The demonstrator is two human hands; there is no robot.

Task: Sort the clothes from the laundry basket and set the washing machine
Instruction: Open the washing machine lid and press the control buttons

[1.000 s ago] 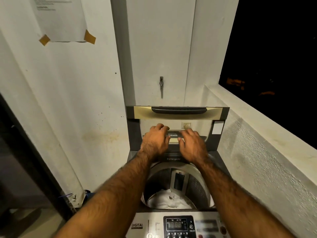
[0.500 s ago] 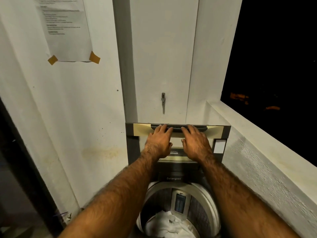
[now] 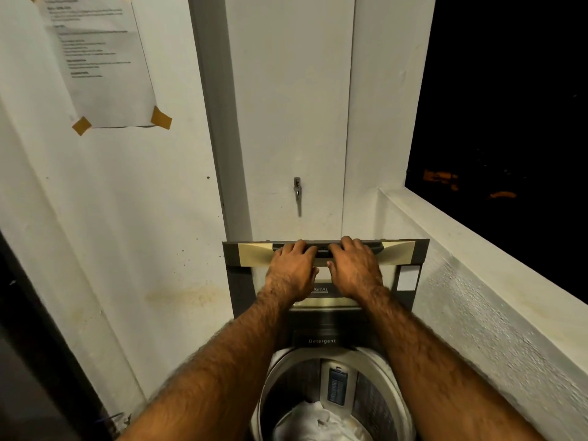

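Observation:
The top-loading washing machine stands below me with its lid (image 3: pixel 405 253) raised upright against the wall. A dark handle (image 3: pixel 377 246) runs along the lid's top edge. My left hand (image 3: pixel 292 270) and my right hand (image 3: pixel 354 268) sit side by side on that handle, fingers curled over it. Under my forearms the drum (image 3: pixel 375 399) is uncovered, with white clothes (image 3: pixel 318 421) lying at its bottom. A detergent drawer label (image 3: pixel 322 341) shows at the drum's back rim. No laundry basket is in view.
A white wall rises behind the machine with a small metal tap (image 3: pixel 297 187). A taped paper notice (image 3: pixel 101 58) hangs on the left wall. A white ledge (image 3: pixel 477 249) runs along the right under a dark opening. A dark door frame (image 3: pixel 28 345) is at the left.
Both hands have slid up from the lid's lower panel to the handle at its top edge. The view has tilted upward, and the control panel has dropped out of sight.

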